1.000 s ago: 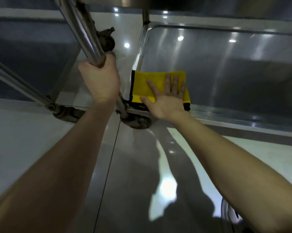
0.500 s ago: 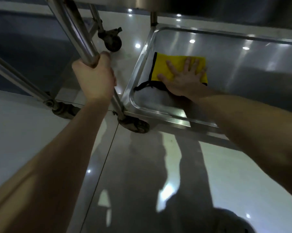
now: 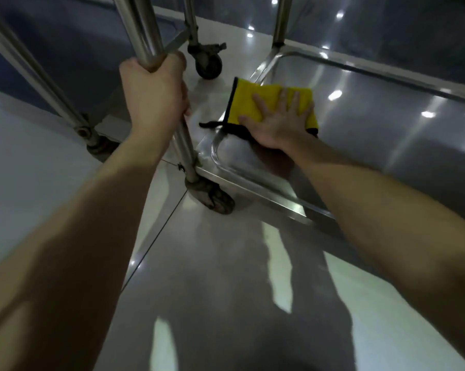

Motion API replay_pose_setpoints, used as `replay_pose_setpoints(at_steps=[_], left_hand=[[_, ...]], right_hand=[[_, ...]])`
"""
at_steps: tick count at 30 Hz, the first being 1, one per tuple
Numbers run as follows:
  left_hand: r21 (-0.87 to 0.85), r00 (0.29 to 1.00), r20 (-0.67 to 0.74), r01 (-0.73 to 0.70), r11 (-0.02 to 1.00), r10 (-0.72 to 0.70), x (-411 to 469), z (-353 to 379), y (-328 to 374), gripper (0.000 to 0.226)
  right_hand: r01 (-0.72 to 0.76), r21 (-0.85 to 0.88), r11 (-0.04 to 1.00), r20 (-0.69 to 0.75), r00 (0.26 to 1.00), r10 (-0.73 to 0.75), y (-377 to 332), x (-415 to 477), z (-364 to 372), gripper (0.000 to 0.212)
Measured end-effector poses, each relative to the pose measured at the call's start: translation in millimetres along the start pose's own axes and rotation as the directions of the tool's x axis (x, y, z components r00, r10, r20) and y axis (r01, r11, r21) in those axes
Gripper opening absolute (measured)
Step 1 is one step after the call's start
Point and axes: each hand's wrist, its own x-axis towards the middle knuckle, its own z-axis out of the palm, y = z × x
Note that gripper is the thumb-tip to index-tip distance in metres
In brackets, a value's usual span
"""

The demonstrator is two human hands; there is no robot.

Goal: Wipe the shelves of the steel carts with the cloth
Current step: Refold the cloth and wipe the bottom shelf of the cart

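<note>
The left hand (image 3: 156, 95) has its grip clamped round the upright corner post (image 3: 184, 148) of the steel cart (image 3: 282, 20), above a worn caster (image 3: 215, 200) on the glossy tiled floor (image 3: 212, 290). The right hand (image 3: 279, 121) lies flat, its grip apart and fingers spread, pressing the yellow cloth (image 3: 246, 100) onto the cart's bottom shelf (image 3: 386, 135). The black-trimmed cloth sits at the shelf's left side near the front corner, lapping over the raised rim (image 3: 252, 180).
</note>
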Motion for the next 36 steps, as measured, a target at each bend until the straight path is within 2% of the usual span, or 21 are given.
replay_pose_setpoints(at_steps=[4, 8, 11, 15, 16, 18, 19, 20, 21, 22, 23, 24, 25, 26, 28, 32, 36], left_hand=[[0.049, 1.000, 0.015, 0.006, 0.999, -0.007, -4.9, -3.6, 5.1, 0.028], [0.133, 0.999, 0.032, 0.003, 0.991, -0.007, -7.1, -6.2, 7.1, 0.014], [0.143, 0.999, 0.035, -0.012, 0.990, 0.008, -9.4, -6.9, 7.2, 0.013], [0.172, 0.999, 0.031, -0.036, 0.984, 0.031, -4.9, -7.3, 1.2, 0.023], [0.185, 1.000, -0.008, -0.024, 0.983, 0.026, -5.3, -6.5, -2.4, 0.032], [0.239, 0.982, -0.185, 0.017, 0.971, 0.029, -19.3, -8.5, -9.4, 0.059], [0.293, 0.961, -0.263, -0.005, 0.956, 0.085, -34.2, -10.7, -15.2, 0.065], [0.353, 0.947, -0.269, -0.074, 0.933, 0.176, -53.8, -12.2, -22.7, 0.063], [0.401, 0.947, -0.180, -0.175, 0.899, 0.264, -75.8, -11.9, -30.2, 0.055], [0.438, 0.941, 0.003, -0.304, 0.846, 0.337, -96.5, -10.8, -39.8, 0.045], [0.457, 0.896, 0.243, -0.444, 0.771, 0.372, -111.6, -7.7, -48.8, 0.035], [0.460, 0.810, 0.470, -0.565, 0.685, 0.352, -122.7, -2.1, -56.1, 0.029], [0.453, 0.721, 0.627, -0.646, 0.614, 0.296, -129.0, 5.6, -62.0, 0.029], [0.448, 0.657, 0.719, -0.688, 0.570, 0.227, -132.4, 14.5, -65.6, 0.033], [0.455, 0.601, 0.789, -0.710, 0.538, 0.127, -133.0, 33.6, -68.3, 0.040], [0.511, 0.562, 0.827, -0.756, 0.409, 0.006, -122.1, 55.1, -84.8, 0.044], [0.497, 0.535, 0.845, -0.774, 0.392, -0.015, -113.2, 45.3, -97.2, 0.056]], right_hand=[[0.228, 0.003, 0.974, 0.022, 0.973, -0.228, -12.5, -80.7, 27.5, 0.084], [0.242, 0.067, 0.968, 0.058, 0.968, -0.246, 20.7, -114.5, 29.2, 0.074], [0.114, 0.041, 0.993, 0.045, 0.992, -0.116, 77.5, -143.8, 29.7, 0.074], [-0.175, 0.048, 0.983, 0.006, 0.985, 0.175, 159.2, -201.5, 30.4, 0.079], [-0.239, 0.056, 0.969, 0.000, 0.971, 0.240, 170.5, -212.2, 30.1, 0.082], [-0.313, 0.066, 0.948, 0.004, 0.950, 0.313, 178.8, -221.8, 29.5, 0.089], [-0.330, 0.064, 0.942, 0.012, 0.944, 0.330, 177.1, -221.8, 28.7, 0.091], [-0.345, 0.066, 0.936, 0.023, 0.939, 0.344, 172.9, -218.5, 27.3, 0.093], [-0.362, 0.078, 0.929, 0.043, 0.932, 0.360, 167.0, -214.6, 25.3, 0.095], [-0.382, 0.095, 0.919, 0.065, 0.924, 0.377, 159.9, -211.4, 23.3, 0.097], [-0.402, 0.108, 0.909, 0.074, 0.915, 0.396, 152.4, -209.4, 22.0, 0.100], [-0.419, 0.111, 0.901, 0.065, 0.908, 0.414, 145.9, -209.4, 22.0, 0.101], [-0.427, 0.103, 0.898, 0.048, 0.904, 0.424, 140.1, -211.3, 23.4, 0.099], [-0.428, 0.093, 0.899, 0.034, 0.904, 0.427, 136.2, -213.7, 24.7, 0.096], [-0.415, 0.098, 0.905, 0.038, 0.910, 0.413, 135.4, -218.6, 24.8, 0.092], [-0.312, 0.100, 0.945, 0.021, 0.950, 0.311, 161.0, -224.7, 26.1, 0.099], [-0.256, 0.083, 0.963, -0.004, 0.966, 0.257, 204.4, -211.7, 25.3, 0.108]])
